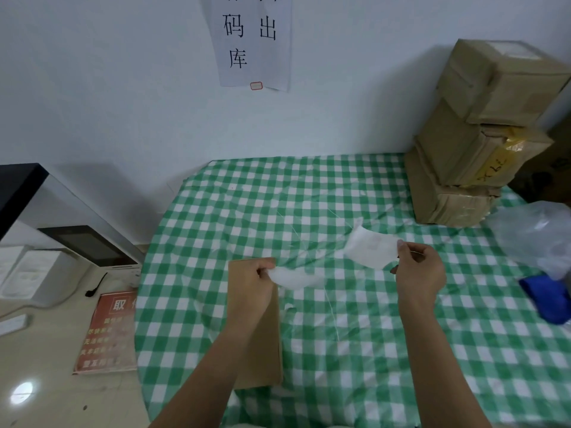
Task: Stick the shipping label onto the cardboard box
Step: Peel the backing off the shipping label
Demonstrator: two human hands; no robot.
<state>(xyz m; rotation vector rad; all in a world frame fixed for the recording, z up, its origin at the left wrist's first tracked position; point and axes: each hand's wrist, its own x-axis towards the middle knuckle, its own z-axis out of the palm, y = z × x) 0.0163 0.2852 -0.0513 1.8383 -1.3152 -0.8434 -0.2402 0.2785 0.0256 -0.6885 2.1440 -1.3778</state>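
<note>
Right hand fingers pinch the limp, feather-light shipping label by one edge, left hand fingers pinch blurred white backing above the stiff cardboard box; edge-holds advisable, keeping adhesive clear.

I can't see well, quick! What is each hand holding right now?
Left hand: pinched shut on a blurry white strip.
Right hand: pinched shut on the shipping label.
</note>
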